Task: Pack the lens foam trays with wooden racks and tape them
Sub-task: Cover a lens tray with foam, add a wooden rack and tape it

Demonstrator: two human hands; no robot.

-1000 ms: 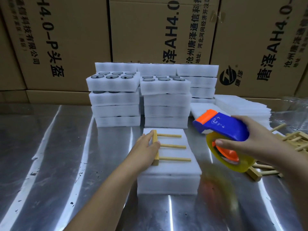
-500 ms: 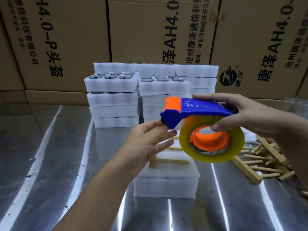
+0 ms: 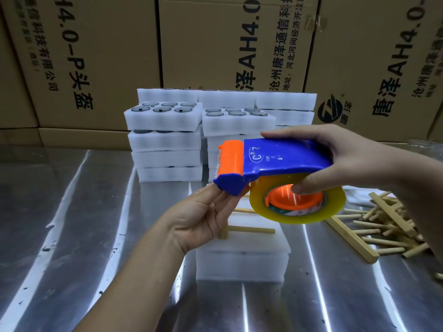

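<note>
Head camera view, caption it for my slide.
Right hand holds tape dispenser above foam tray stack bearing wooden rack; left hand touches the dispenser's front.

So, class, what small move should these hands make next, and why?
Probably the left hand should pinch the tape at the mouth of the dispenser and pull out a length: the right hand grips the dispenser above the stack, and the rack lies on top, no tape visible.

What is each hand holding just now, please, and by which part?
The right hand grips the tape dispenser round its blue handle, thumb on the orange hub. The left hand touches its blue nose; a grip there cannot be told.
</note>
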